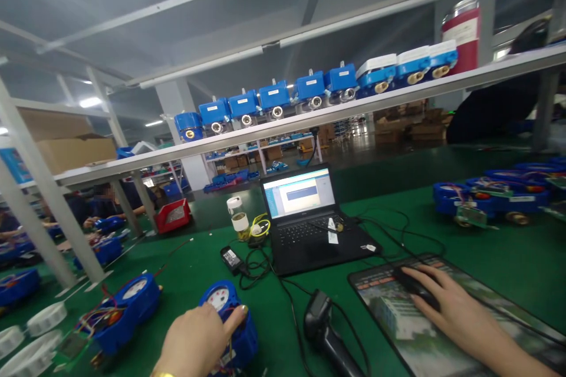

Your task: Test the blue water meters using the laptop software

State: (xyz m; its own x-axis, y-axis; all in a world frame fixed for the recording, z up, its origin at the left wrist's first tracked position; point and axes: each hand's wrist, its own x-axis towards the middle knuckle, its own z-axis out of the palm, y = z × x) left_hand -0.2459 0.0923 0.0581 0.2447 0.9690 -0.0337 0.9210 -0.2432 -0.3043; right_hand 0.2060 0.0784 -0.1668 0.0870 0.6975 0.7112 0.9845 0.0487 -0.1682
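Left hand (194, 341): fingers wrapped on the blue meter (230, 321), at 7 o'clock.
Right hand (451, 306): fingers curled over the black mouse (413, 285), at 4 o'clock, on the mouse pad (398, 330).
Between them: black scanner (321, 324).
Behind, 12 o'clock: laptop (305, 218), tangled cables (256, 262).

A green felt-covered counter (486, 247) is seen. A round blue plastic water meter with a white dial (230, 318) is shown, beside a black laptop (309, 230), black mouse (415, 285) and red bin (173, 215).
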